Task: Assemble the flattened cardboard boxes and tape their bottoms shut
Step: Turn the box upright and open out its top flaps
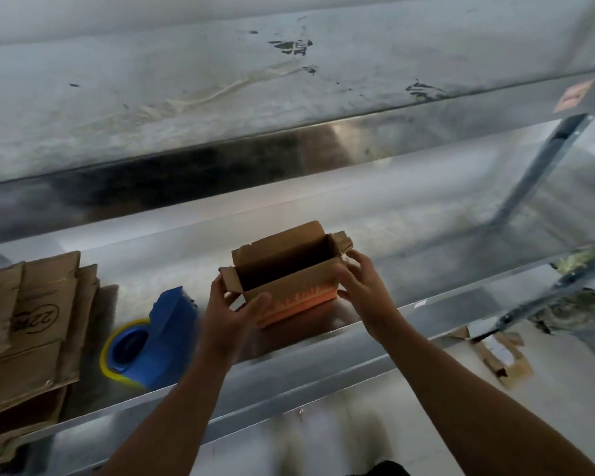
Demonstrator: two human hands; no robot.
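The left hand has its grip clamped on the left end of the erected cardboard box. The thumb lies across the near long wall and the fingers wrap behind the left end flap. The right hand has its grip clamped on the right end of the box. Its fingers curl over the upper right corner and its thumb sits at the lower near corner. The box lies directly between the two grips, in contact with both, over the metal table. Its open side faces up and towards the camera, its four flaps stand outward, and it is tilted slightly. Whether its base touches the table cannot be determined. An orange band runs along the lower part of the near wall. A blue tape dispenser with a yellow roll lies on the table to the left of the box, just beside the left forearm. The stack of flattened boxes lies further left of the box, at the table end. An upper shelf spans the view above and behind the box. Cardboard scraps lie on the floor, below and right of the box.
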